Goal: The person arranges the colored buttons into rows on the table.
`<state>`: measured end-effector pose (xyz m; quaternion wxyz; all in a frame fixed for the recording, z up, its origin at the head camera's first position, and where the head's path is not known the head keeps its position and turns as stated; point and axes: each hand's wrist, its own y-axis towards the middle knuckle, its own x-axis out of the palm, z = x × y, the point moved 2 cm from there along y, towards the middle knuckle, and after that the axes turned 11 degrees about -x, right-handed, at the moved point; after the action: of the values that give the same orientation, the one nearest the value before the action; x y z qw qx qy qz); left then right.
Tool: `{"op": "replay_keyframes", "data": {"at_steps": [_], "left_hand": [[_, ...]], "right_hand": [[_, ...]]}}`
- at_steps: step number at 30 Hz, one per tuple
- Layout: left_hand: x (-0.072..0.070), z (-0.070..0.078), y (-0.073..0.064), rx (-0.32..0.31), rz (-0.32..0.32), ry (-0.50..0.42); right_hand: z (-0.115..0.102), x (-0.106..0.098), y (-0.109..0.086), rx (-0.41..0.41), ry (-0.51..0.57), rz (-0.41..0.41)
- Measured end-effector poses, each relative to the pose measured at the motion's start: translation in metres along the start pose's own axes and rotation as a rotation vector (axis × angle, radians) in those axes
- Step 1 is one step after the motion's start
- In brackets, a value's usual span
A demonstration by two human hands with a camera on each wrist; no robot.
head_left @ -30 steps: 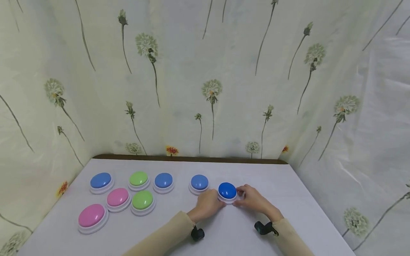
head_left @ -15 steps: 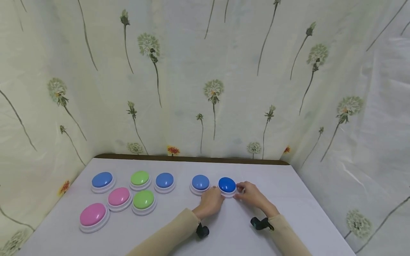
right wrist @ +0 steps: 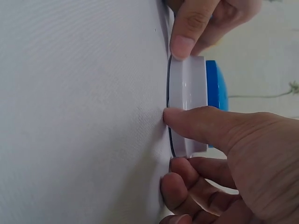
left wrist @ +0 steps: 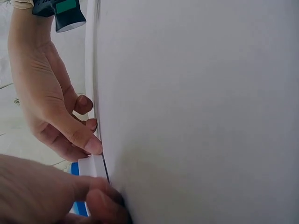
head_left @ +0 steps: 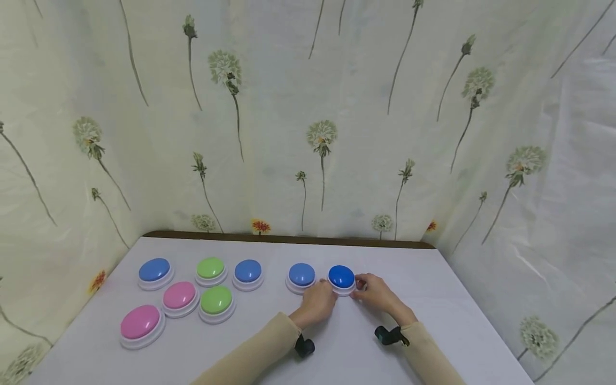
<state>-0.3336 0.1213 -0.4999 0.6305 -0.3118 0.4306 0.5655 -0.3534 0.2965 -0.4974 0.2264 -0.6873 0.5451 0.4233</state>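
Observation:
A dark blue domed push button (head_left: 341,277) with a white round base sits on the table, held from both sides. My left hand (head_left: 317,303) grips the left side of its base, and part of its fingers is hidden in the head view. On the other side my right hand (head_left: 378,293) holds the base, its thumb laid against the white rim (right wrist: 187,93) in the right wrist view. The base lies flat against the tabletop there. Just left of my left hand stands a lighter blue button (head_left: 301,274), partly covered by that hand.
Several more buttons stand on the left of the white table (head_left: 269,342): a large pink button (head_left: 139,322), a smaller pink button (head_left: 179,295), a front green button (head_left: 216,300), a back green button (head_left: 210,268) and two blue ones. A dandelion-print curtain (head_left: 269,133) surrounds the table.
Both hands and the dark blue button have slid a little toward the table's back edge, mostly in the first half second. The other buttons stay in place.

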Motion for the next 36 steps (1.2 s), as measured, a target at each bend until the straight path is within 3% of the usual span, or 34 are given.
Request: {"op": "replay_keyframes", "data": {"at_steps": [8, 12, 20, 26, 31, 36], "left_hand": [[-0.008, -0.003, -0.013, 0.001, -0.173, -0.077], [-0.018, -0.008, -0.023, 0.092, -0.230, -0.102], [-0.031, -0.034, -0.033, 0.252, -0.283, -0.322], [-0.045, -0.058, -0.045, 0.314, -0.312, -0.403], [-0.059, -0.081, -0.065, 0.259, -0.375, -0.432], [-0.075, -0.107, -0.092, 0.239, -0.410, -0.421]], "right_hand": [[-0.010, -0.008, -0.005, 0.060, -0.066, -0.030], [-0.022, -0.012, -0.009, 0.023, -0.092, -0.022], [-0.051, -0.013, -0.014, -0.039, -0.085, -0.046], [-0.082, -0.003, -0.018, -0.198, -0.056, -0.098], [-0.110, 0.010, -0.022, -0.354, -0.014, -0.139], [-0.135, 0.023, -0.026, -0.421, 0.068, -0.156]]}}
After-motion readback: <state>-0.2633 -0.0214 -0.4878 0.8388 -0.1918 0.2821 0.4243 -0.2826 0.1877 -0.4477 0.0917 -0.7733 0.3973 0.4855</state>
